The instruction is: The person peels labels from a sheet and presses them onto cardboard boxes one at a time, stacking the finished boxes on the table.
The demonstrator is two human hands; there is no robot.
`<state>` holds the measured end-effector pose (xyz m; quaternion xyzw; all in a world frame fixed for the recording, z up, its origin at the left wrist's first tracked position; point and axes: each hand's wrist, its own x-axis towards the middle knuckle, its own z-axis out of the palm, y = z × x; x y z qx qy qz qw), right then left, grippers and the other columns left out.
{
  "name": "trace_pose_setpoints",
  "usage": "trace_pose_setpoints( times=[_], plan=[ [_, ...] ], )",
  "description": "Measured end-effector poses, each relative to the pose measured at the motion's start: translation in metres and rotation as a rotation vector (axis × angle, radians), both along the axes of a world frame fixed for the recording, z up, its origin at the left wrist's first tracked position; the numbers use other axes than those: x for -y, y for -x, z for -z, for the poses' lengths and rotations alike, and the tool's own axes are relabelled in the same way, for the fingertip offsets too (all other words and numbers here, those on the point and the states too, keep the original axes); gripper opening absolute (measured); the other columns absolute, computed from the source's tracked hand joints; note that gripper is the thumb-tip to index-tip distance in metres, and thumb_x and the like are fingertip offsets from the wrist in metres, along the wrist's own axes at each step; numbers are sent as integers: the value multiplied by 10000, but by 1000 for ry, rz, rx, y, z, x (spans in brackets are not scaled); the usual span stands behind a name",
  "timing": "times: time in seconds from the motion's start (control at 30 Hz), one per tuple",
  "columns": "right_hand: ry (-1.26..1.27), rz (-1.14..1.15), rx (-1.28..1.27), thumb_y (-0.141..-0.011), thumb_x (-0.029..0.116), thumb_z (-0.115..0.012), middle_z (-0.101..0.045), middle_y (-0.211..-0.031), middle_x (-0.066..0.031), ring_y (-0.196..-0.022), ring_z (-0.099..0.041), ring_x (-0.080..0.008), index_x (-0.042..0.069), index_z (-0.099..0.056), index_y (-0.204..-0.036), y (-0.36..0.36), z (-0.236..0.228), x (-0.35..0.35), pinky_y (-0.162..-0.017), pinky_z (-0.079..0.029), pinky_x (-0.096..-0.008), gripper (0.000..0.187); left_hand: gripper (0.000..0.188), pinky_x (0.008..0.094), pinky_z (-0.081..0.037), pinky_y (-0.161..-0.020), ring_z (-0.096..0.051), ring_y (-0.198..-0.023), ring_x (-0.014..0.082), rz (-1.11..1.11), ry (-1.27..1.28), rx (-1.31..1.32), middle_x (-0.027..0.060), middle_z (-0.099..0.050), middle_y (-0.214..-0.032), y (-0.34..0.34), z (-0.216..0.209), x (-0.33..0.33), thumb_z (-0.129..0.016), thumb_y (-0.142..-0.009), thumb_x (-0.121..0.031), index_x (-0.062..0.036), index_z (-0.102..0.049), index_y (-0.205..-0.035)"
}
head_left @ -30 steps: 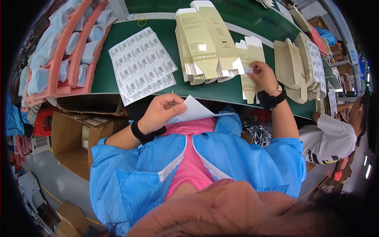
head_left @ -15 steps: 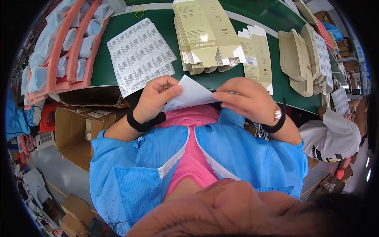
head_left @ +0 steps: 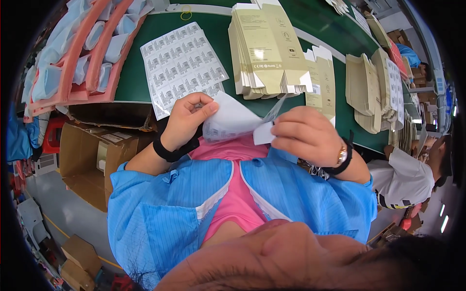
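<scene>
Over the table's near edge, my left hand (head_left: pixel 188 118) pinches the upper left corner of a curled label sheet (head_left: pixel 232 115). The sheet's pale side faces up, and rows of print show faintly near its lower edge. My right hand (head_left: pixel 308 135) is closed at the sheet's right end, its fingertips on a small white piece (head_left: pixel 263 134). I cannot tell whether this piece is joined to the sheet. Behind it, a see-through printed strip (head_left: pixel 275 109) stands up. More printed label sheets (head_left: pixel 182 65) lie flat beyond my left hand.
Flattened beige cartons (head_left: pixel 259 46) are stacked ahead, with one carton (head_left: pixel 321 80) beside them and further piles (head_left: pixel 363 87) at right. A pink divided tray (head_left: pixel 110 80) holds pale blue wrapped items at left. Below the table stands an open cardboard box (head_left: pixel 80 160). A person (head_left: pixel 405 177) works at right.
The right end of the sheet has curled up, and a white piece and a see-through strip now show by my right hand. My view has shifted slightly.
</scene>
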<state>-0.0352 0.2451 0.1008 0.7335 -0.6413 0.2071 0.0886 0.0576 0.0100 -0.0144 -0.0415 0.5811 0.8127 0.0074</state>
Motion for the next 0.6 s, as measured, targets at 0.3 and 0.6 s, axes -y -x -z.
trace_pose_setpoints(
  times=[0.3, 0.6],
  plan=[
    [132, 524, 981, -802, 81, -596, -577, -851, -10, -737, -533, -71, 17, -576, -862, 94, -10, 34, -676, -433, -190, 90, 105, 176, -411, -656, -511, -722, 49, 89, -59, -44, 6, -566, -789, -9, 9, 9, -591, -817, -87, 5, -571, -863],
    [-135, 652, 1153, -783, 128, -630, -579, -829, 13, -657, -494, -36, 39, -602, -883, 142, 18, 57, -628, -420, -165, 137, 109, 177, -413, -662, -511, -725, 51, 109, -77, -40, 11, -566, -798, -14, 10, 17, -587, -823, -98, 2, -568, -863]
  ],
)
